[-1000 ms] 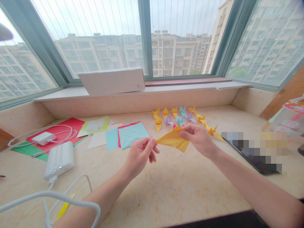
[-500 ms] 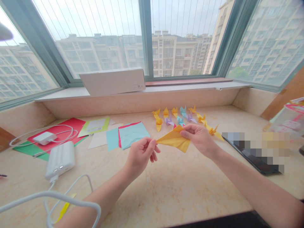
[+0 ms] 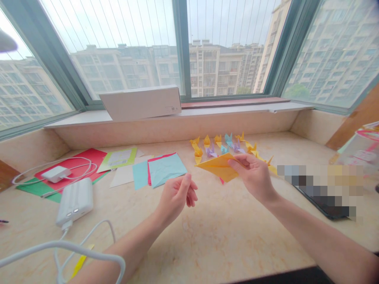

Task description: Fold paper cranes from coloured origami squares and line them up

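My right hand [image 3: 254,175] pinches a folded yellow paper [image 3: 217,166] and holds it above the stone table. The paper's pointed tip aims left. My left hand [image 3: 177,195] hovers just below and left of that tip, holding nothing, its fingers loosely curled and apart. Behind the paper stand several small folded paper cranes [image 3: 220,145] in yellow, blue and purple. Flat coloured sheets [image 3: 161,169] lie to the left, light blue over red.
A white power bank [image 3: 75,200] with white cables lies at the left, beside a charger on red and green sheets [image 3: 85,157]. A white box [image 3: 141,101] rests on the window sill. A dark tablet [image 3: 322,199] lies at the right.
My left hand has let go of the yellow paper's tip and dropped slightly. My right hand has lifted and turned the paper flatter.
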The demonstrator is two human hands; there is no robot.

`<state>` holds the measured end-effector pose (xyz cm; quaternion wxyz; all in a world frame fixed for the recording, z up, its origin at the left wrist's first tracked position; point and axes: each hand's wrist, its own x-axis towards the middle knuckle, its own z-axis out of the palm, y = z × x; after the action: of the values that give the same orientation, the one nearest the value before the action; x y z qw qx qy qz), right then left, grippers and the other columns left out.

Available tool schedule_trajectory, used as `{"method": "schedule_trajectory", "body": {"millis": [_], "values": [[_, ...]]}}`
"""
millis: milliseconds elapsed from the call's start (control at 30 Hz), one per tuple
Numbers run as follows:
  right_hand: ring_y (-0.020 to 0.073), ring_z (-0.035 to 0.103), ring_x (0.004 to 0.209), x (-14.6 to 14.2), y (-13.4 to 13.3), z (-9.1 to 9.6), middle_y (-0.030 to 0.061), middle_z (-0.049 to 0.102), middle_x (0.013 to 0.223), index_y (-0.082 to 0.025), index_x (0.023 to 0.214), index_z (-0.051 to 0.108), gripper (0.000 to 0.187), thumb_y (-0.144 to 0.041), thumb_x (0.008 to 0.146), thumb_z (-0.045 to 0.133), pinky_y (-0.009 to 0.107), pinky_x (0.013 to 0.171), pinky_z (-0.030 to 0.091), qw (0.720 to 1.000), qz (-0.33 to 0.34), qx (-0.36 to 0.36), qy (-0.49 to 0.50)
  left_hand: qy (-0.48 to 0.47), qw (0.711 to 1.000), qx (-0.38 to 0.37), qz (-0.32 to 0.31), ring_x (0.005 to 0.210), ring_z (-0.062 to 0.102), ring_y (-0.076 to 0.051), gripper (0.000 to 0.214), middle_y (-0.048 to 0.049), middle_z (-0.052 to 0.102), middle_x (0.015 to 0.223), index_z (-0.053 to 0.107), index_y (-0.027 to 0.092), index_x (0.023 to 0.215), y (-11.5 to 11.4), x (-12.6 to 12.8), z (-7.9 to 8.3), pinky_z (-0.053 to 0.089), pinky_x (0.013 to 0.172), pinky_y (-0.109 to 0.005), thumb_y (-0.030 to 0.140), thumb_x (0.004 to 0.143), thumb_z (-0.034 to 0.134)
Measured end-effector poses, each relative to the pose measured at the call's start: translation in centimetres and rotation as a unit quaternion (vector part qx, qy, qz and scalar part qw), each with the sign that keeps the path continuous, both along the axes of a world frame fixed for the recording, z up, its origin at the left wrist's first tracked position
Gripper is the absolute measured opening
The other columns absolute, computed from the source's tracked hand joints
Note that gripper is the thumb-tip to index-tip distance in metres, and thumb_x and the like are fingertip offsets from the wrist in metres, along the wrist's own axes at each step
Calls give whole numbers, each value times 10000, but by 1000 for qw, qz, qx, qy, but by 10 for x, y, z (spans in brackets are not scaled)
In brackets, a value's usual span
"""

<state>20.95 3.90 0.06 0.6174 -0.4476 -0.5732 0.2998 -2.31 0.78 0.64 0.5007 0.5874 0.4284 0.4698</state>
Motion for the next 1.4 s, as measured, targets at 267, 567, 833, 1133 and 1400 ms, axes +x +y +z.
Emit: {"method": "schedule_trajectory", "body": {"millis": [267, 567, 833, 1133, 1400], "values": [[228, 696, 972, -13, -25, -7, 72, 760, 1065, -261, 1162, 694, 264, -212, 903, 676, 385, 867, 556, 898, 149, 295, -291, -118, 975, -7, -187, 1233, 602, -267, 451, -132, 614, 1363, 592, 210, 1304, -20, 13, -3, 504, 1025, -421, 465, 933, 606], [239, 576, 1224, -12, -27, -4, 95, 641, 1328, -235, 1284, 617, 360, -197, 926, 635, 426, 1034, 469, 832, 192, 319, -411, -157, 983, -76, -52, 983, 685, -236, 350, -112, 719, 1132, 637, 155, 1153, -6, 8, -6, 546, 781, -307, 393, 897, 660], [257, 578, 1192, -8, -21, -3, 110, 628, 1301, -220, 1154, 693, 248, -161, 918, 645, 448, 999, 495, 855, 164, 304, -388, -123, 987, -88, -57, 897, 687, -230, 391, -102, 724, 1065, 642, 156, 1159, -4, 7, -6, 506, 725, -291, 408, 863, 686], [227, 657, 994, -10, -20, -7, 99, 713, 1120, -193, 1020, 699, 124, -147, 926, 633, 407, 867, 549, 872, 172, 298, -350, -81, 992, -55, -82, 787, 631, -175, 381, -85, 720, 1012, 690, 132, 1098, -8, 8, -1, 463, 668, -247, 427, 858, 691], [198, 692, 887, -16, -21, -12, 78, 746, 955, -174, 1004, 674, 98, -143, 941, 605, 339, 803, 557, 900, 156, 268, -307, -124, 981, -63, -135, 867, 663, -199, 436, -94, 701, 1045, 640, 173, 1182, -10, 9, -6, 543, 754, -320, 495, 889, 648]]}}
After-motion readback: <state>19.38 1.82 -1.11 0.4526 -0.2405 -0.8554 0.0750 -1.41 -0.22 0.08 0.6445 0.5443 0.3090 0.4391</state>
